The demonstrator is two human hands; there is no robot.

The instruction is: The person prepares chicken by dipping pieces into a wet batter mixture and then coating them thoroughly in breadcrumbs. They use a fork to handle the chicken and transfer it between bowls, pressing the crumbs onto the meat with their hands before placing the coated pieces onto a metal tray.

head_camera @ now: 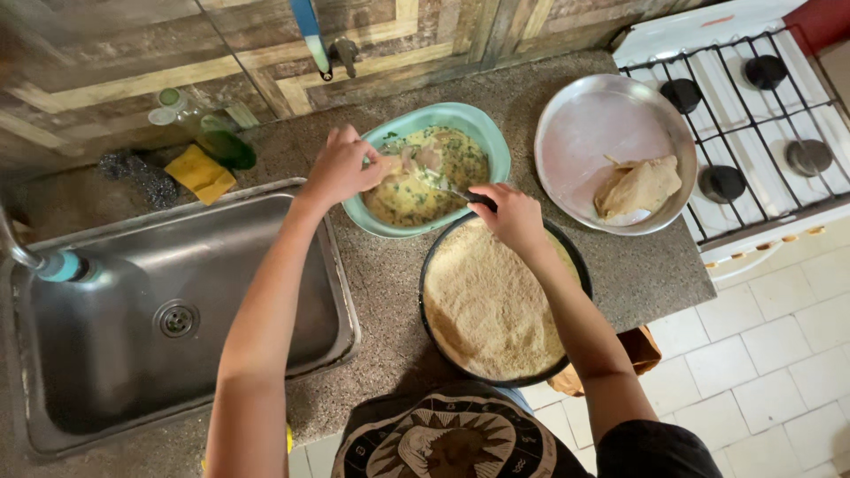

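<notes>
A: Head view, from above. Left hand [341, 168] over the far left rim of the turquoise bowl [496, 142], fingers bent together and pinching a pale piece of raw meat [416, 159] in the yellow egg mixture with green herb flecks.

B: And the right hand [513, 217]?

A: At the near rim of the same bowl, fingers closed around the dark handle of a fork [456, 190]. Fork's long axis running from the near right to the far left, tip toward the meat.

B: Position of the meat relative to the fingers?

A: Just right of the left fingertips, touching them; just beyond the fork tip, on the far left side of it. Both hands close, left one actually in contact.

B: Next to the bowl?

A: Nearer, touching or almost touching its rim: a round dark pan of breadcrumbs [491, 305], directly under the right wrist. To the right, a round metal tray [584, 133] with one breaded cutlet [639, 186] lying at its near right side.

B: Packages, labels?

A: No readable label. Far left on the speckled counter [390, 283]: a green bottle [217, 137] lying on its side, a yellow sponge [202, 173], a grey steel scourer [137, 177]. Steel sink [341, 301] at left, white gas stove [753, 106] at far right.
</notes>
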